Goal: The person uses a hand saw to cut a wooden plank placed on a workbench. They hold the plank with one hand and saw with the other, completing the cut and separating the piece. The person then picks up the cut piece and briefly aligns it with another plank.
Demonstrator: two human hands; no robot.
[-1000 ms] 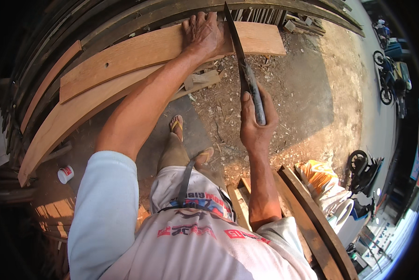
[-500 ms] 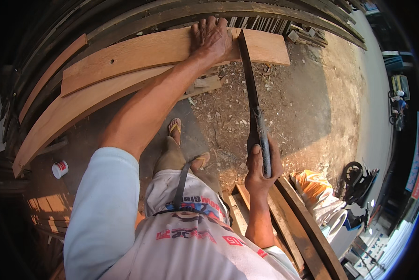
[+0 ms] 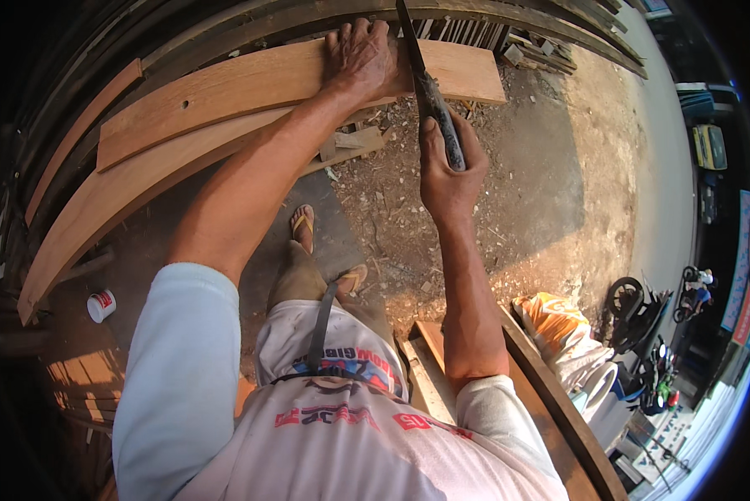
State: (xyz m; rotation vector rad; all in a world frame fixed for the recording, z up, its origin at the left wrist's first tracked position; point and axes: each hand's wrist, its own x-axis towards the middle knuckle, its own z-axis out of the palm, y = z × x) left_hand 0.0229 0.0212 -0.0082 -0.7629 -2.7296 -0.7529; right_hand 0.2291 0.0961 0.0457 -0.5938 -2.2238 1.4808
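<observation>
My left hand (image 3: 362, 65) presses down on a light brown wooden board (image 3: 233, 90), its fingers curled over the far edge. Just right of that hand, a hand saw (image 3: 411, 37) crosses the board near its right end. The dark handle is wrapped in the fingers of my right hand (image 3: 453, 179), thumb along its side. The blade's far part reaches past the board's far edge to the top of the picture. Beneath the board lies a longer wooden plank (image 3: 133, 196), and the small round hole near the board's left end is visible.
Long dark timbers (image 3: 509, 12) run behind the board. Wood chips (image 3: 392, 204) litter the ground. A white tub (image 3: 101, 306) stands at the left, a thin wood strip (image 3: 83, 138) at far left. Beams (image 3: 559, 401) and an orange-and-white sack (image 3: 559, 334) are at lower right, near a parked motorbike (image 3: 625, 313).
My right hand has pushed the saw forward, away from me, so the handle is now close to the board. My left hand stays on the board; the view has shifted slightly.
</observation>
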